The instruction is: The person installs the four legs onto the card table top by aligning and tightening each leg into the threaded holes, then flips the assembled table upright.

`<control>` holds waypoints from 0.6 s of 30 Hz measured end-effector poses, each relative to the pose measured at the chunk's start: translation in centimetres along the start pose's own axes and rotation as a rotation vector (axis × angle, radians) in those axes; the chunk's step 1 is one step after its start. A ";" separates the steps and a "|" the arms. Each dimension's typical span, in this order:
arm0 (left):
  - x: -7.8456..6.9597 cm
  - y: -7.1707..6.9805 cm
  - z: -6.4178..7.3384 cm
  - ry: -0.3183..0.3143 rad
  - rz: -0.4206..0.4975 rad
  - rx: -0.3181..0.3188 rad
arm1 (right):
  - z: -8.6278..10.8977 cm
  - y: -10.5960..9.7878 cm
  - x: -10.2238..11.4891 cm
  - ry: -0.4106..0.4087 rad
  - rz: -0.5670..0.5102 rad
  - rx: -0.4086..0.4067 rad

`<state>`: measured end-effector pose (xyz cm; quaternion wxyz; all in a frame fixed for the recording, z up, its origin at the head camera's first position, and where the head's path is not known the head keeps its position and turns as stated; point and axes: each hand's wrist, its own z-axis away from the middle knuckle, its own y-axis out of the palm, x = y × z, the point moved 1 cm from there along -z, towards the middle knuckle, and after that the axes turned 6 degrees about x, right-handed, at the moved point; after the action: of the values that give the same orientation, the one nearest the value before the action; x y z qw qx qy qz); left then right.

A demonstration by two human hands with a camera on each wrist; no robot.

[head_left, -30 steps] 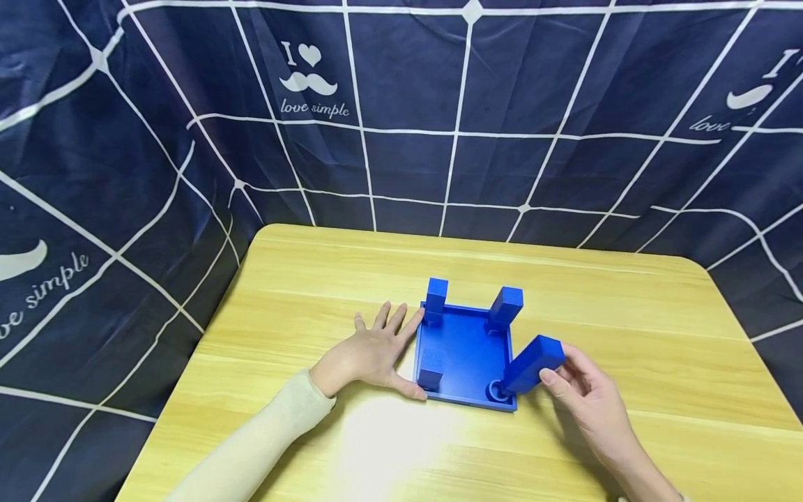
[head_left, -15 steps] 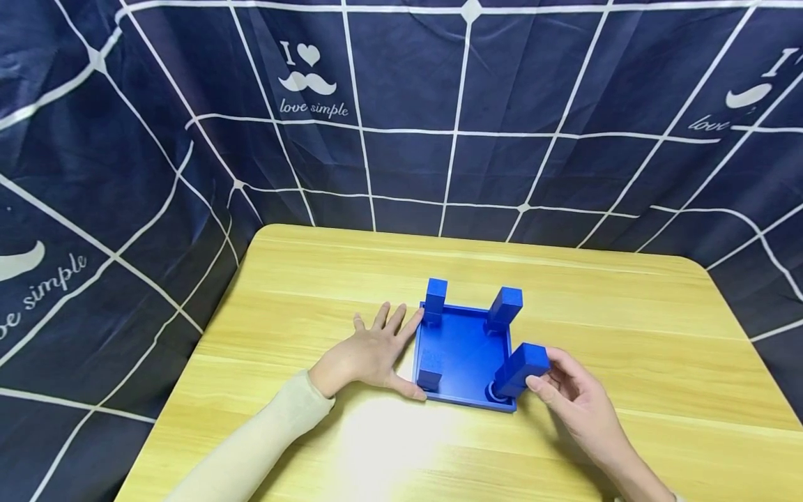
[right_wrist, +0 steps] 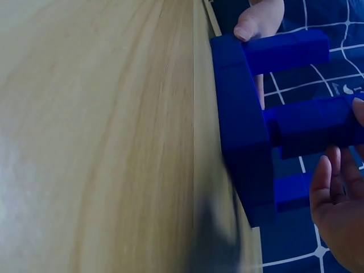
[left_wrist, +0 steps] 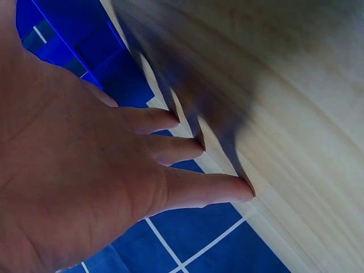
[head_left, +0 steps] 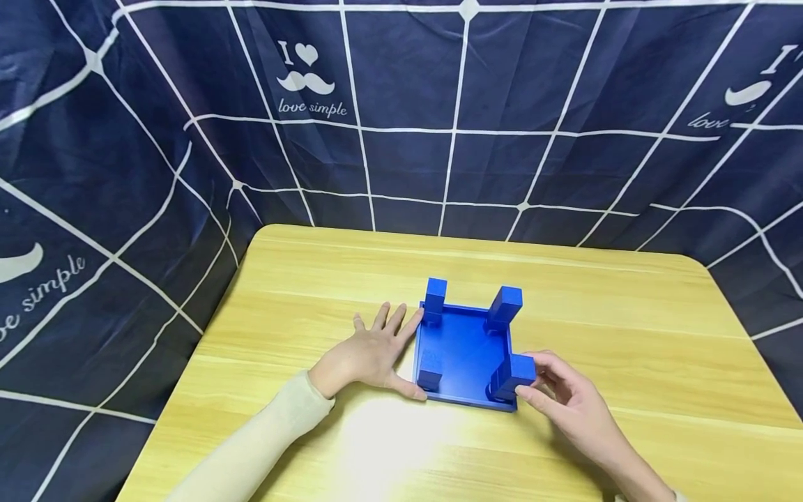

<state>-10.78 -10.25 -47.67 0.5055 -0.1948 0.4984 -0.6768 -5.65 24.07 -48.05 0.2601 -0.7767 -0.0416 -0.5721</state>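
A square blue panel with a raised rim (head_left: 464,352) lies on the table, like a small upturned table. My right hand (head_left: 574,408) pinches a blue square leg (head_left: 514,375) between thumb and fingers at the panel's near right corner. In the right wrist view, a narrower neck shows between this leg (right_wrist: 315,125) and the panel (right_wrist: 242,114); how firmly they join I cannot tell. Three other legs stand at the remaining corners, such as the far left leg (head_left: 436,296). My left hand (head_left: 375,355) lies with spread, straight fingers against the panel's left side.
A light wooden table (head_left: 314,279) with rounded far corners bears the panel. Dark blue cloth (head_left: 401,160) with white lines hangs behind the table and along its left side. Bright glare (head_left: 383,446) falls on the wood in front of the panel.
My right hand has moved left with the leg, bringing it from beside the near right corner's round ring to over it, and more upright. The left hand has stayed still.
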 end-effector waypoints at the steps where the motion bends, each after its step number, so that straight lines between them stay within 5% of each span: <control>1: 0.0 0.0 0.0 -0.002 -0.002 0.001 | 0.0 0.0 0.0 -0.005 0.002 0.006; 18: 0.0 -0.3 0.1 0.002 -0.004 0.003 | -0.2 -0.4 0.1 0.018 0.041 -0.021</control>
<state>-10.86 -10.29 -47.43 0.5039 -0.1943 0.4978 -0.6787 -5.94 24.32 -47.82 0.2638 -0.7749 -0.0172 -0.5741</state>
